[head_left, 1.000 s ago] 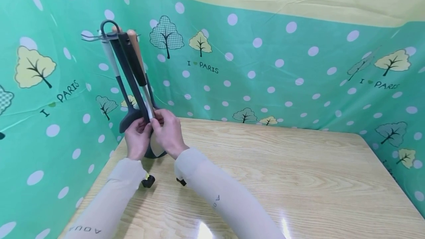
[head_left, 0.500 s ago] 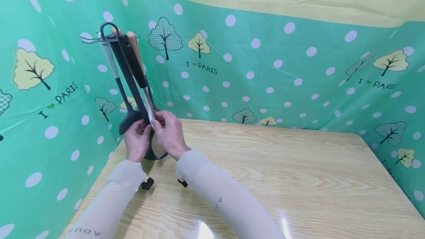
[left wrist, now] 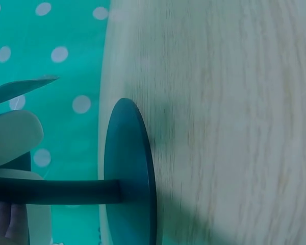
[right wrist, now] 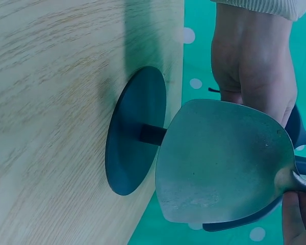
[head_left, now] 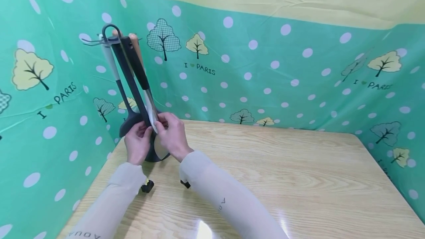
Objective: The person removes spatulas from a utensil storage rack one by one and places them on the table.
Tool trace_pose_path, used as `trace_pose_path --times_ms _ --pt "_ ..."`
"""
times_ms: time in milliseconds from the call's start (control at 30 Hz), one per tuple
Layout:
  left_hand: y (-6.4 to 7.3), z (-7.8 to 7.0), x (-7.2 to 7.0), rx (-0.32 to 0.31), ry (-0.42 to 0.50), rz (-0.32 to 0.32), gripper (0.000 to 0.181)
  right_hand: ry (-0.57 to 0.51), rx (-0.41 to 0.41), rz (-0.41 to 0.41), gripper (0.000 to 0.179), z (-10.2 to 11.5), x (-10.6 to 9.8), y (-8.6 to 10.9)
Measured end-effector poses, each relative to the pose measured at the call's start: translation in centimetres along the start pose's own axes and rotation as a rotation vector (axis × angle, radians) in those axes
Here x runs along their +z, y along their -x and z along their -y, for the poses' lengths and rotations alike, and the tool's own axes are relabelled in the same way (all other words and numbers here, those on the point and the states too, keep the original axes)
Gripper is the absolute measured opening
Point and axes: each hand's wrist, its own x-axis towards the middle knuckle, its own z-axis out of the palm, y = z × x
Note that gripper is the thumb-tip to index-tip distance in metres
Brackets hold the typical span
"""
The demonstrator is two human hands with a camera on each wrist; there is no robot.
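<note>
Left hand [head_left: 137, 145] grasping pole [left wrist: 76, 192] of black, round-based utensil stand [left wrist: 128, 158] on pale wood-grain table [head_left: 282, 180]; right hand [head_left: 173, 135] pinching neck of black-handled metal turner [right wrist: 222, 163], turner upright beside pole, broad blade down, near stand's base.

Light wood-grain tabletop [head_left: 282, 176], bright glare seen on the near side. Utensil stand [left wrist: 71, 191] carried near the far left corner, round dark base [right wrist: 130, 143] down.

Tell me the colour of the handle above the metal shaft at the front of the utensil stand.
The handle is black; the head view shows it best.
</note>
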Motion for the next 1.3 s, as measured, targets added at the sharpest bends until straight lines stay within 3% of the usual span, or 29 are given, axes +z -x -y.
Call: trace_pose_path --times_ms 367,933,1300 --pt "0.7 0.0 0.3 -0.011 0.015 0.009 0.028 -0.027 0.001 0.011 0.015 -0.3 -0.8 0.6" --pt "2.1 -0.9 1.2 0.051 0.08 0.001 0.025 -0.05 -0.025 -0.015 0.013 -0.6 -2.8 1.7" --pt "3.1 -1.4 1.6 0.027 0.047 0.022 0.024 -0.064 -0.03 -0.005 0.014 -0.8 -3.8 2.4"
